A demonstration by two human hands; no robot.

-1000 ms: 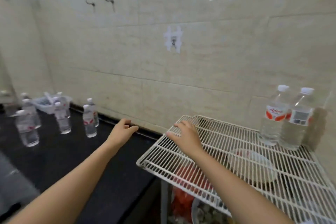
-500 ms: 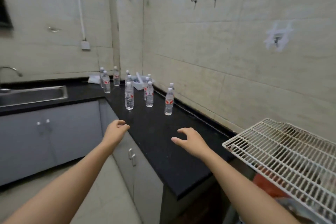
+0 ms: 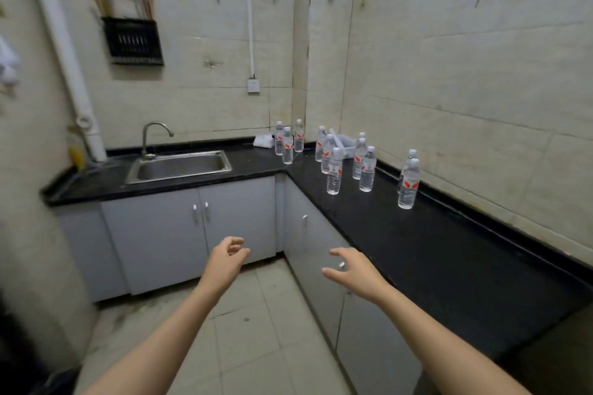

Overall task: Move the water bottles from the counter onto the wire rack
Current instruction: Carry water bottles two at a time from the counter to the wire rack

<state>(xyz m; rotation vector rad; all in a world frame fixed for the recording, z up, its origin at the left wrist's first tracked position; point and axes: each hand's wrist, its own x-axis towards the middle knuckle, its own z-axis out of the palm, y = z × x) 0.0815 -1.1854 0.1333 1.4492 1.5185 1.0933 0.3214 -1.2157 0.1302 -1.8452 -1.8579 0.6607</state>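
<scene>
Your left hand (image 3: 226, 258) is held out over the tiled floor (image 3: 256, 330), fingers loosely curled and holding nothing; your right hand (image 3: 353, 272) is level with it and a little apart, just off the front edge of the black surface (image 3: 449, 260), thumb and fingers in a slack curve, also holding nothing; neither hand touches anything.

Beyond them, grey cabinets (image 3: 167, 234) run under both arms of the L-shaped surface. Every water bottle you can see stands upright on the surface; the nearest bottle (image 3: 408, 184) is along the right arm near the back edge, with a second bottle (image 3: 410, 154) right behind it and mostly hidden. Farther along, a pair of bottles (image 3: 367, 170) stands mid-depth, one toward the front edge and one toward the wall; behind them a loose group of bottles (image 3: 326, 151) crowds toward the back corner beside a white basket (image 3: 345, 144). At the far corner itself three bottles (image 3: 287, 146) stand close together next to a small white packet (image 3: 263, 140). On the left arm of the surface a steel sink (image 3: 179, 167) is set in, its tap (image 3: 150, 138) at the back edge.
</scene>
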